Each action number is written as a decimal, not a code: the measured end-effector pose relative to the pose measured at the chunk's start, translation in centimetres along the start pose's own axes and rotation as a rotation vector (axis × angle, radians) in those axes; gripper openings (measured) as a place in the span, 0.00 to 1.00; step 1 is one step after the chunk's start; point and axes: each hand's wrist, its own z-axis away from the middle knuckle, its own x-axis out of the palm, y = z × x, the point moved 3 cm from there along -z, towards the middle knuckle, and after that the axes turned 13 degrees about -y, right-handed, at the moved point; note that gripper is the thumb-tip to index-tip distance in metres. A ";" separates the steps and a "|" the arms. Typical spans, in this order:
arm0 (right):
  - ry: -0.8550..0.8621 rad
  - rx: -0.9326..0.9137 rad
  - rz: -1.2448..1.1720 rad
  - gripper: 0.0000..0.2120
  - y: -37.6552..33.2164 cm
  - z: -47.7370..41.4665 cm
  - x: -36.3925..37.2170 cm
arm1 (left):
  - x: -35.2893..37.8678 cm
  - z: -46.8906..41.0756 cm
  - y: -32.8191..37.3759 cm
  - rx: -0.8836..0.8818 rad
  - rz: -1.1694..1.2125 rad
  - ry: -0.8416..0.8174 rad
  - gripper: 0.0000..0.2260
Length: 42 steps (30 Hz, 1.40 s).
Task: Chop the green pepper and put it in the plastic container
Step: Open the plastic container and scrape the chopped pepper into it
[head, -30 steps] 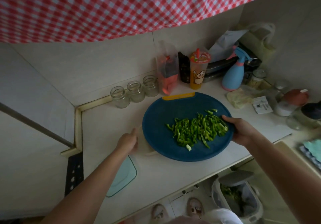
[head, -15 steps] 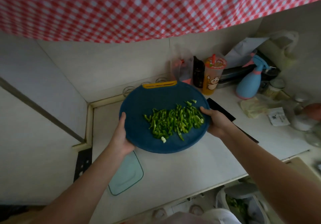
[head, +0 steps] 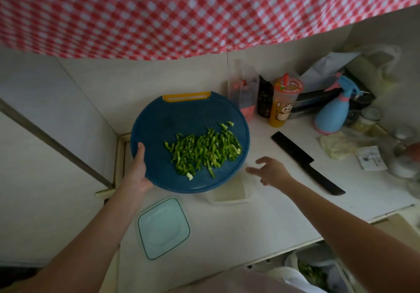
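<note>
One board, one knife, one lid, one container.

The green pepper lay chopped into thin bright strips, heaped loosely on the right half of a round blue cutting board at the centre of the frame, with a few bits strayed toward the board's upper right. The plastic container, translucent white and rectangular, stood open on the counter just right of centre, its far part hidden under the board's lower right edge.
</note>
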 end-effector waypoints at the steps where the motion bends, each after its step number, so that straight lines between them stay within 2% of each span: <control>1: -0.046 0.001 0.069 0.21 -0.1 -0.1 0.8 | -0.3 -0.1 -0.1 0.000 0.008 0.012 0.21; 6: -0.054 -0.064 0.229 0.19 -0.1 -0.7 2.2 | -1.4 -0.4 -0.7 0.017 0.037 0.035 0.21; 10: -0.069 -0.045 0.306 0.18 0.3 -0.2 1.5 | -1.6 -0.3 -1.1 0.021 0.039 0.056 0.17; 12: 0.096 -0.125 0.357 0.15 -0.1 0.3 0.4 | -1.5 -0.3 -1.2 0.037 0.036 0.046 0.16; 14: 0.364 -0.319 0.238 0.09 -2.0 1.4 -1.1 | -1.6 -0.3 -1.4 0.036 0.028 0.045 0.17; 16: 0.468 -0.514 0.099 0.09 -4.6 2.0 -2.3 | -1.6 -0.5 -1.7 0.006 0.021 0.038 0.21; 19: 0.319 -0.679 0.196 0.17 -8.3 1.0 -2.5 | -1.2 -0.8 -2.0 -0.030 0.021 0.046 0.22; 22: 0.061 -0.618 0.253 0.26 -10.1 -1.1 -1.1 | -0.7 -0.9 -2.2 -0.021 0.013 0.038 0.19; 27: -0.082 -0.569 0.378 0.33 -8.9 -3.1 2.0 | -0.9 -1.0 -2.5 0.005 0.032 0.022 0.18; 33: -0.074 -0.618 0.341 0.35 -7.1 -2.7 4.0 | -1.9 -1.6 -3.4 0.021 0.108 0.052 0.23; 39: 0.123 -0.630 0.246 0.35 -6.6 -1.9 4.9 | -1.9 -2.4 -4.2 0.007 0.158 0.087 0.24; 42: 0.169 -0.635 0.250 0.37 -6.2 -1.6 5.6 | -1.8 -2.7 -4.3 0.020 0.170 0.081 0.24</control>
